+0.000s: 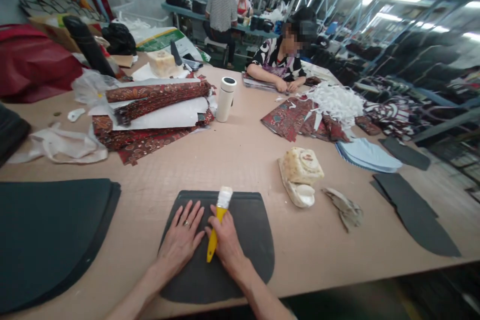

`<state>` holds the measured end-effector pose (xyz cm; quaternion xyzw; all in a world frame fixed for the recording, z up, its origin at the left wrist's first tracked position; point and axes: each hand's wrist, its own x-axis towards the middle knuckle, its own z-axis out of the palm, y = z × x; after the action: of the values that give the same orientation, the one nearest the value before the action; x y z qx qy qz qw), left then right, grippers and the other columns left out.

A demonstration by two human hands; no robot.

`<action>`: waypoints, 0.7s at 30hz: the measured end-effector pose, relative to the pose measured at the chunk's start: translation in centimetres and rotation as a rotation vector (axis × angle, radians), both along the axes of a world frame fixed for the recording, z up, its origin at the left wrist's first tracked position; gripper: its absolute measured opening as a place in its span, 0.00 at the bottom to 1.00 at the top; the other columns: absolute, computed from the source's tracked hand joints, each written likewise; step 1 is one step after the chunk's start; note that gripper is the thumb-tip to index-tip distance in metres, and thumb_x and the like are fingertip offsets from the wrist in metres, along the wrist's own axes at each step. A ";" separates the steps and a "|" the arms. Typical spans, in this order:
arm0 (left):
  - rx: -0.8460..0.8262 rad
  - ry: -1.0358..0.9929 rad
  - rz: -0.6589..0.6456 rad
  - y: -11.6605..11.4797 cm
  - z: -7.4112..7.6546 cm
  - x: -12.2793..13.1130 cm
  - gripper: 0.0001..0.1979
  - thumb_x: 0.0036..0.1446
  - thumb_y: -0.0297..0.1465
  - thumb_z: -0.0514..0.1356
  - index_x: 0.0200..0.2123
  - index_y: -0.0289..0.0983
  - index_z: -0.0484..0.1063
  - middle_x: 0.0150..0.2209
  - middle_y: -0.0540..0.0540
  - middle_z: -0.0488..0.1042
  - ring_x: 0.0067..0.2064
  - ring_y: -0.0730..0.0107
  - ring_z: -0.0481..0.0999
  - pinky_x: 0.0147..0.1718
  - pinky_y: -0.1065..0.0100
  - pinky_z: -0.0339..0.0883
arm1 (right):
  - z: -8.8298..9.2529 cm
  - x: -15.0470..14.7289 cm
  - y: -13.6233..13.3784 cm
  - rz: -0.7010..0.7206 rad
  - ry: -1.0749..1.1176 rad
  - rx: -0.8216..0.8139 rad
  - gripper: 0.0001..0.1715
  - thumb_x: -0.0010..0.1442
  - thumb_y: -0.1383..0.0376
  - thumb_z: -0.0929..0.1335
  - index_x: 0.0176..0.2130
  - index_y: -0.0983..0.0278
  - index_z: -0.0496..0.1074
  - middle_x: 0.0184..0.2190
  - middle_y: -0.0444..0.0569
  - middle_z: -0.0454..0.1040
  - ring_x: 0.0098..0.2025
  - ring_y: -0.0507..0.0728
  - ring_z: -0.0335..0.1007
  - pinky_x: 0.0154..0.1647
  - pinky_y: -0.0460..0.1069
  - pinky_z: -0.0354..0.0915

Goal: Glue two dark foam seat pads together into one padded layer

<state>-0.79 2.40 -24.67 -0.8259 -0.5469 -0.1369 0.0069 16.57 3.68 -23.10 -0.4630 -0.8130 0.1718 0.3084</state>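
A dark grey rounded panel (255, 230) lies flat at the table's near edge. My left hand (182, 237) rests open on its left part, fingers spread, a ring on one finger. My right hand (225, 240) is closed around a yellow-handled brush (218, 220). The brush's white bristles point away from me and touch the panel's far edge.
A stack of dark panels (48, 230) lies at the near left. A cream sponge block (300, 172) and a crumpled rag (347, 210) sit to the right, with more dark pieces (416, 215). Red patterned fabric (150, 110), a white cylinder (226, 99) and a seated person (279, 62) are farther off.
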 end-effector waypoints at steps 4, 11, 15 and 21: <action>0.005 0.018 -0.003 0.1 -0.5 -0.3 0.27 0.60 0.38 0.52 0.61 0.38 0.55 0.63 0.42 0.54 0.64 0.50 0.50 0.58 0.47 0.53 | -2.0 3.5 1.6 -0.022 -0.020 0.014 0.09 0.59 0.71 0.63 0.41 0.61 0.67 0.53 0.56 0.68 0.55 0.62 0.64 0.50 0.61 0.66; 0.014 0.023 0.040 0.3 0.9 0.9 0.25 0.60 0.36 0.51 0.59 0.36 0.58 0.62 0.40 0.58 0.63 0.51 0.54 0.57 0.47 0.55 | -3.9 12.2 2.1 -0.384 -0.012 0.064 0.11 0.64 0.62 0.61 0.41 0.64 0.69 0.51 0.60 0.68 0.53 0.63 0.63 0.48 0.62 0.65; -0.037 -0.004 -0.055 0.0 2.1 4.8 0.26 0.61 0.35 0.51 0.61 0.37 0.53 0.63 0.43 0.55 0.65 0.56 0.50 0.60 0.51 0.52 | -4.6 10.9 1.2 -0.301 -0.001 0.061 0.12 0.65 0.62 0.59 0.42 0.63 0.69 0.54 0.58 0.66 0.54 0.62 0.62 0.48 0.60 0.65; -0.075 0.048 -0.076 1.5 0.8 4.3 0.29 0.60 0.41 0.52 0.62 0.42 0.51 0.64 0.47 0.55 0.64 0.63 0.51 0.60 0.57 0.52 | -5.5 10.4 1.0 -0.283 0.031 0.045 0.13 0.65 0.62 0.59 0.40 0.64 0.70 0.53 0.59 0.67 0.53 0.62 0.64 0.49 0.59 0.65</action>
<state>3.50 3.92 -23.87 -0.8487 -0.5196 -0.0967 -0.0163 27.02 4.72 -28.64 -0.5631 -0.7386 0.1152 0.3523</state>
